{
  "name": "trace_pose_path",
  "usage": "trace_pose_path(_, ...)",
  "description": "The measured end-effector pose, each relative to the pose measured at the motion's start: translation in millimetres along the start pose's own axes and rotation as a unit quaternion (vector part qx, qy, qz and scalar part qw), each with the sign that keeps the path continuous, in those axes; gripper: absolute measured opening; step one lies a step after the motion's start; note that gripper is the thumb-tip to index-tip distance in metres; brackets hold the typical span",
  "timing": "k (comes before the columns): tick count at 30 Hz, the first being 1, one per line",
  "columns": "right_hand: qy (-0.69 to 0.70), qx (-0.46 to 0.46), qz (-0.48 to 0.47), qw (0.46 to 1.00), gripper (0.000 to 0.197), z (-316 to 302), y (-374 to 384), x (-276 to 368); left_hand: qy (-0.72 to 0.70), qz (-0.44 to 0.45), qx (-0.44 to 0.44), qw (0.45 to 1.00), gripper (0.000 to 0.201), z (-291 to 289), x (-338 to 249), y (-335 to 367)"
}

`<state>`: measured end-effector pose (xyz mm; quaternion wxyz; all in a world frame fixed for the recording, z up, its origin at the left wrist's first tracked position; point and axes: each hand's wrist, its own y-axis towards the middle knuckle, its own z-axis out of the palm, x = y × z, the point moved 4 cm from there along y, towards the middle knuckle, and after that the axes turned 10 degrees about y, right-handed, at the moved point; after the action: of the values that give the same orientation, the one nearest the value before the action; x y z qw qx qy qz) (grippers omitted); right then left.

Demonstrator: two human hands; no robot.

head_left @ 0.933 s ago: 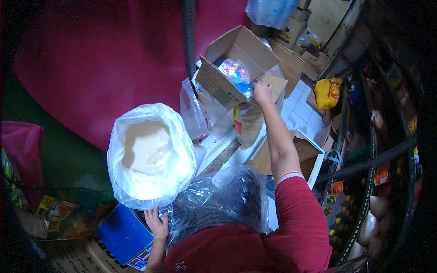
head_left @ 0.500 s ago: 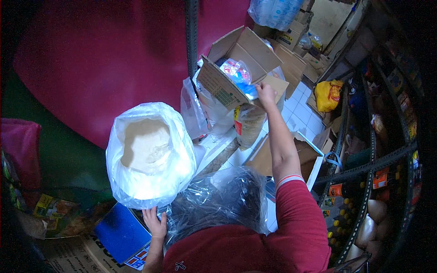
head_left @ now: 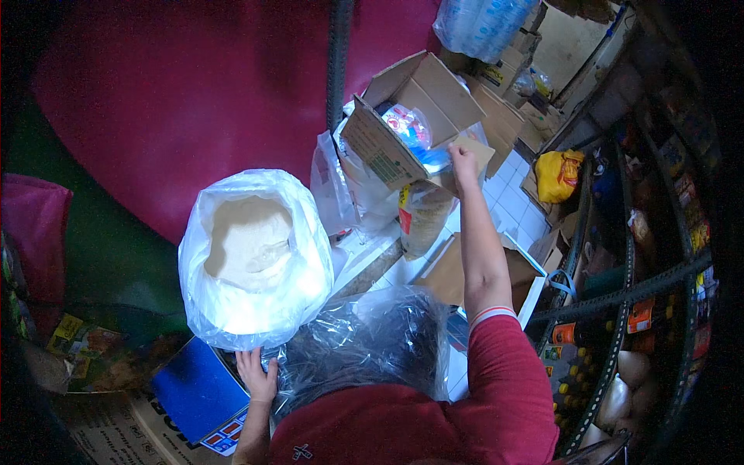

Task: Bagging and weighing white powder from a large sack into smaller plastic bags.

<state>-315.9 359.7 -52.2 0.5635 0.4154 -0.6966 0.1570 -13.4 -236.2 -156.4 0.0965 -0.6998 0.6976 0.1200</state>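
Observation:
My left hand [head_left: 257, 374] lies with its fingers apart against the near edge of a white plastic bag [head_left: 310, 302]. The bag is wide open and holds pale powder [head_left: 249, 244]. My right arm reaches forward to an open cardboard box [head_left: 372, 143]. My right hand [head_left: 465, 164] is closed at the box's right side, beside a flap [head_left: 474, 153]. Whatever the fingers pinch is hidden. Next to them inside the box are blue plastic [head_left: 436, 160] and a clear printed packet [head_left: 407, 125].
Clear plastic over something dark [head_left: 364, 341] sits in front of me. A blue-topped scale [head_left: 198, 387] stands at the lower left. A filled clear sack [head_left: 424, 221] and another open carton [head_left: 443, 271] stand below the box. Shelves of bottles [head_left: 573, 372] line the right.
The whole view has shifted slightly. My right hand has moved a little up along the box's right side, still closed. My left hand stays by the white bag.

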Motion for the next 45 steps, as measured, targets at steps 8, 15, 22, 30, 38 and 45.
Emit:
trace_pose_path(8,0.306,-0.065,0.082,0.946,0.022,-18.7,8.4,10.1,-0.007,-0.004,-0.005,1.0,0.05,4.3,1.5,1.1)
trace_pose_path(15,0.51,-0.122,0.11,0.844,0.013,-58.6,-17.1,41.3,-0.236,-0.01,0.088,0.968,0.046,-16.6,22.1,4.7)
trace_pose_path(22,0.516,-0.046,0.005,0.855,0.012,-93.0,-106.8,89.9,-0.288,-0.009,0.174,0.942,0.013,-116.3,-29.6,11.7)
trace_pose_path(30,0.268,0.359,-0.067,0.892,0.019,-22.3,-256.6,175.8,-0.352,0.321,0.069,0.877,0.07,-146.3,-198.9,61.1)
trace_pose_path(38,0.203,0.427,-0.102,0.875,0.026,-4.1,-310.7,217.9,-0.657,0.132,0.177,0.721,0.025,-103.1,-215.8,89.1)
trace_pose_path(45,0.131,0.406,-0.057,0.903,0.017,-20.5,-298.7,149.5,-0.758,0.015,0.075,0.648,0.021,-116.9,-140.8,99.2)
